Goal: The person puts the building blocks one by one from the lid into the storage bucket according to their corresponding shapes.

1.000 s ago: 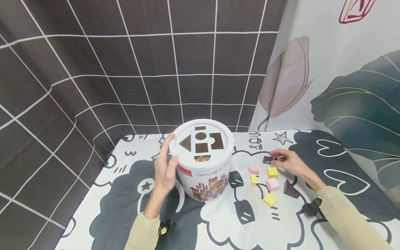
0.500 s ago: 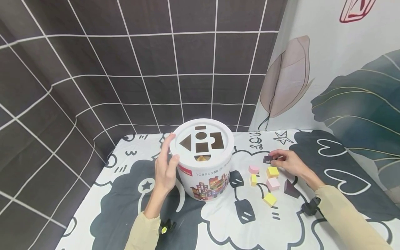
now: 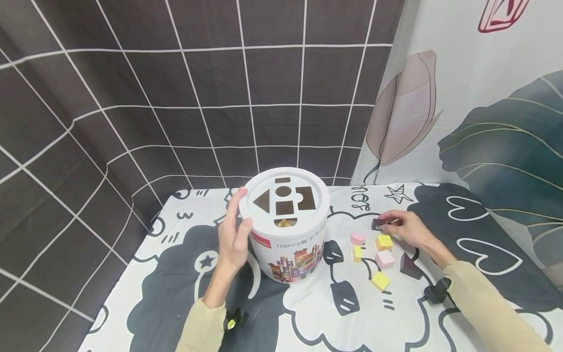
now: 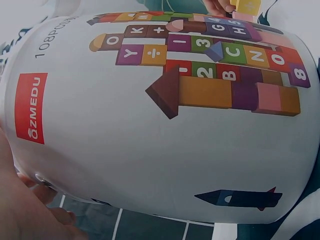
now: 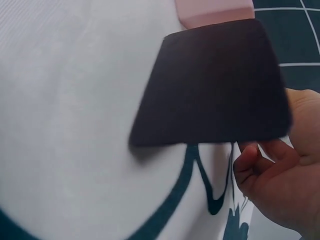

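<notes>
A white toy bucket (image 3: 286, 244), its lid (image 3: 264, 222) cut with shaped holes, stands upright on the patterned cloth. My left hand (image 3: 232, 239) rests against its left side, thumb and fingers spread along the wall below the rim. To the right, my right hand (image 3: 406, 228) pinches a small dark block (image 3: 377, 224) at the cloth, its fingertips partly hidden. Near that hand lie a yellow cube (image 3: 383, 242), a pink block (image 3: 384, 259) and a dark wedge block (image 3: 411, 267). In the right wrist view the wedge (image 5: 215, 85) covers much of the hand's surroundings.
More loose blocks lie between bucket and right hand: a rounded pink block (image 3: 357, 239), a small yellow block (image 3: 357, 253) and a yellow cube (image 3: 380, 281). Inside the bucket, something yellow shows through a lid hole. A dark gridded curtain (image 3: 211, 122) hangs behind.
The small dark block has turned slightly in my right fingers. Both hands stay almost where they were, and the bucket has not moved.
</notes>
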